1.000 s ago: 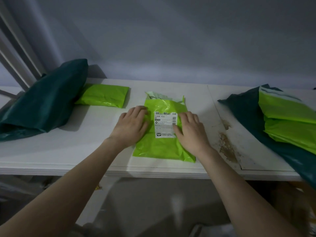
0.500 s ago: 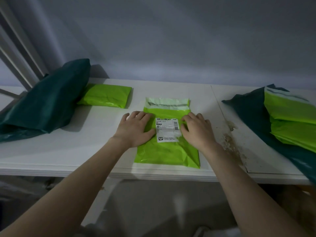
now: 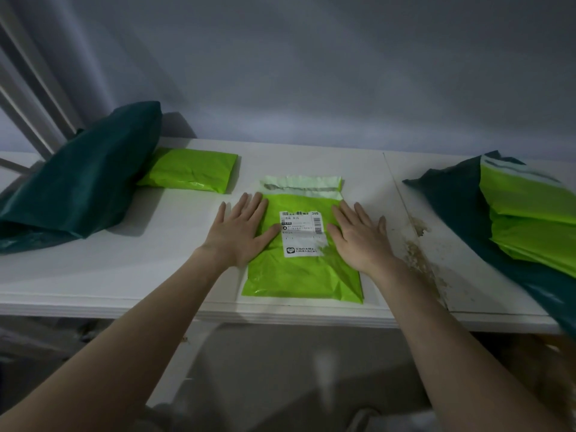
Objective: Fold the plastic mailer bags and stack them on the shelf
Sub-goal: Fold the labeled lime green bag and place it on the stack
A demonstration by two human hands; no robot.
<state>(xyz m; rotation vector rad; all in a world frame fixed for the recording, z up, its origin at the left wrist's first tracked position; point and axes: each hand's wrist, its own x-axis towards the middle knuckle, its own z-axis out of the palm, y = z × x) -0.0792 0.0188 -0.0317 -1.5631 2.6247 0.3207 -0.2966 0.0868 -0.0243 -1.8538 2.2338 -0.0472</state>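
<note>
At the shelf's front edge, left hand and right hand, fingers straight, gripping nothing, flatten the lime-green plastic mailer bag; folding probably follows.

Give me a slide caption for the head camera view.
Both open hands flatten a lime-green plastic mailer bag on a white shelf.

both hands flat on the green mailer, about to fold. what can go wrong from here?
1. The lime mailer lies close to the shelf's front edge; the left hand and right hand only press flat, so the slick plastic may slide off.
2. The pale adhesive flap lies open at the far end and could stick crookedly when folded.
3. The flaked patch beside the right hand may snag or dirty the bag.
</note>
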